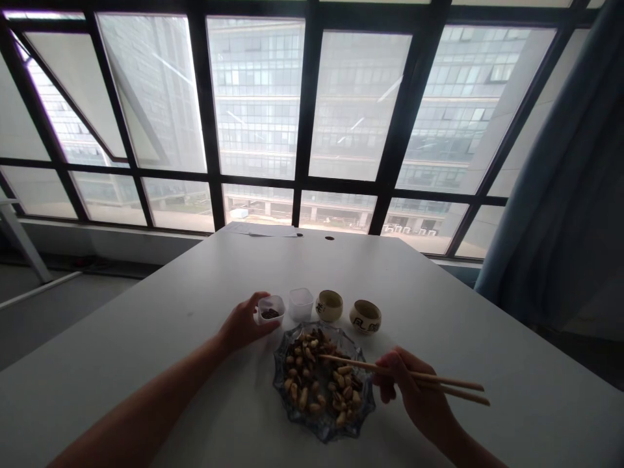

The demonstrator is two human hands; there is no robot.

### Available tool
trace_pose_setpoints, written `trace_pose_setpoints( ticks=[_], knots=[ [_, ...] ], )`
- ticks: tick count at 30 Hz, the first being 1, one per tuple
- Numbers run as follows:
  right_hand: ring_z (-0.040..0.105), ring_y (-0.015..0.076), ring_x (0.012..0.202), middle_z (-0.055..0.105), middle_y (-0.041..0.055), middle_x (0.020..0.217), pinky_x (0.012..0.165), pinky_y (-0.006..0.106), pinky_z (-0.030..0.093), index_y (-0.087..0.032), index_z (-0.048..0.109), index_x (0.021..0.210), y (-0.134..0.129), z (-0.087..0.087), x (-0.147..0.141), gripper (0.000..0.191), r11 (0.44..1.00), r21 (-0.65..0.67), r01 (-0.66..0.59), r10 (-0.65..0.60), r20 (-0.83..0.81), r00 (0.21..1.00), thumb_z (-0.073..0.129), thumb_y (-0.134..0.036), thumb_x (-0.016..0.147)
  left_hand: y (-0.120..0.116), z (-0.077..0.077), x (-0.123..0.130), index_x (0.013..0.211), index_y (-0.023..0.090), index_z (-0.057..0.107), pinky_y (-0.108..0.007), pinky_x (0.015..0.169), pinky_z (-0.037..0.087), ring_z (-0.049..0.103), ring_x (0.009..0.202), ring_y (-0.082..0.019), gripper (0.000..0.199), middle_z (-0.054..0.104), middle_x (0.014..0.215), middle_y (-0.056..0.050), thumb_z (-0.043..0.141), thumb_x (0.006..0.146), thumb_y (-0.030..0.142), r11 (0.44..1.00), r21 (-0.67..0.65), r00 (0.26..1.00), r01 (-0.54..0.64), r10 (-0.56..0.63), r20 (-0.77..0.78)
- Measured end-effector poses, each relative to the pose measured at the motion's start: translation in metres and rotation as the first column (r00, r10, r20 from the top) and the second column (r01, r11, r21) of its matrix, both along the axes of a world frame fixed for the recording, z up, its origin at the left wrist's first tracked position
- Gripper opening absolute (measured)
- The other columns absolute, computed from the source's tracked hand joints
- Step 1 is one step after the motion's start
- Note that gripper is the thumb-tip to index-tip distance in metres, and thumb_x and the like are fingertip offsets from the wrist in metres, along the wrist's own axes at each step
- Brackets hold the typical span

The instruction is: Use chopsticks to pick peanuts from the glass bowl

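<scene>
My left hand [246, 323] is wrapped round a small clear plastic cup [277, 303] that has some dark bits in its bottom. In my right hand [408, 383] is a pair of wooden chopsticks [451, 382], their tips down among the nuts in a scalloped glass bowl [325, 431]. Peanuts in shells [305, 398], round brown nuts [291, 372] and small dark pieces [316, 338] lie in that bowl. Whether the tips pinch a piece is too small to tell. Beside the held cup stands a second clear plastic cup [301, 303].
Two cream ceramic cups with dark characters, a left one [329, 305] and a right one [365, 316], stand behind the bowl. Papers [260, 229] lie at the far edge of the white table [205, 403]. Windows and a blue curtain [546, 156] are beyond.
</scene>
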State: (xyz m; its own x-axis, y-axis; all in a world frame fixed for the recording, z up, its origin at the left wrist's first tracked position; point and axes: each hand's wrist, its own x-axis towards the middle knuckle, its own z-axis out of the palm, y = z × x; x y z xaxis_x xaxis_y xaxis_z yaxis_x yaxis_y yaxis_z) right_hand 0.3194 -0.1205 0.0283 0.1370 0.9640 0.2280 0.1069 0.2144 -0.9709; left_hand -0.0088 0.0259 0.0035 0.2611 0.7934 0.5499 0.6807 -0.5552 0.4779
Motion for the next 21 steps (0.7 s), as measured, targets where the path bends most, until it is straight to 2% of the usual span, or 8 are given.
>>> trace_pose_setpoints(
  ticks=[4,9,14,21],
  knots=[
    [0.054,0.0163,0.038,0.062,0.0060,0.049,0.037,0.028,0.043,-0.018,0.065,0.064,0.002,-0.011,0.001,0.058,0.996,-0.068,0.062,-0.072,-0.166,0.984,0.066,-0.075,0.072,-0.001,0.003,0.001,0.116,0.023,0.056,-0.031,0.066,0.054,0.067,0.070,-0.020,0.056,0.073,0.091,-0.005,0.071,0.070,0.053,1.000,-0.006,1.000,-0.004,0.004,-0.019],
    [0.050,0.0139,0.034,0.057,0.0045,0.042,0.035,0.025,0.040,-0.017,0.062,0.056,0.004,-0.006,-0.002,0.058,0.991,-0.126,0.049,-0.083,-0.282,0.956,0.070,-0.074,0.068,-0.003,0.006,0.001,0.117,0.023,0.056,-0.032,0.066,0.054,0.067,0.069,-0.020,0.056,0.073,0.089,-0.005,0.070,0.071,0.053,1.000,-0.014,1.000,-0.003,0.002,-0.026],
    [0.048,0.0124,0.032,0.056,0.0035,0.040,0.034,0.023,0.037,-0.017,0.062,0.056,0.007,-0.009,-0.001,0.058,0.991,-0.133,0.017,-0.053,-0.279,0.959,0.072,-0.073,0.066,0.000,0.004,0.002,0.119,0.021,0.057,-0.032,0.067,0.054,0.068,0.071,-0.022,0.057,0.072,0.083,-0.005,0.069,0.073,0.052,1.000,-0.005,0.999,0.010,-0.010,-0.040],
    [0.044,0.0101,0.030,0.050,-0.0003,0.035,0.034,0.021,0.032,-0.016,0.057,0.055,0.011,-0.014,-0.007,0.060,0.991,-0.122,-0.053,0.033,-0.163,0.986,0.073,-0.074,0.063,0.001,0.003,0.003,0.120,0.020,0.057,-0.031,0.066,0.052,0.065,0.070,-0.020,0.058,0.071,0.082,-0.004,0.069,0.073,0.051,0.999,-0.036,0.999,-0.008,0.007,-0.046]
  ],
)
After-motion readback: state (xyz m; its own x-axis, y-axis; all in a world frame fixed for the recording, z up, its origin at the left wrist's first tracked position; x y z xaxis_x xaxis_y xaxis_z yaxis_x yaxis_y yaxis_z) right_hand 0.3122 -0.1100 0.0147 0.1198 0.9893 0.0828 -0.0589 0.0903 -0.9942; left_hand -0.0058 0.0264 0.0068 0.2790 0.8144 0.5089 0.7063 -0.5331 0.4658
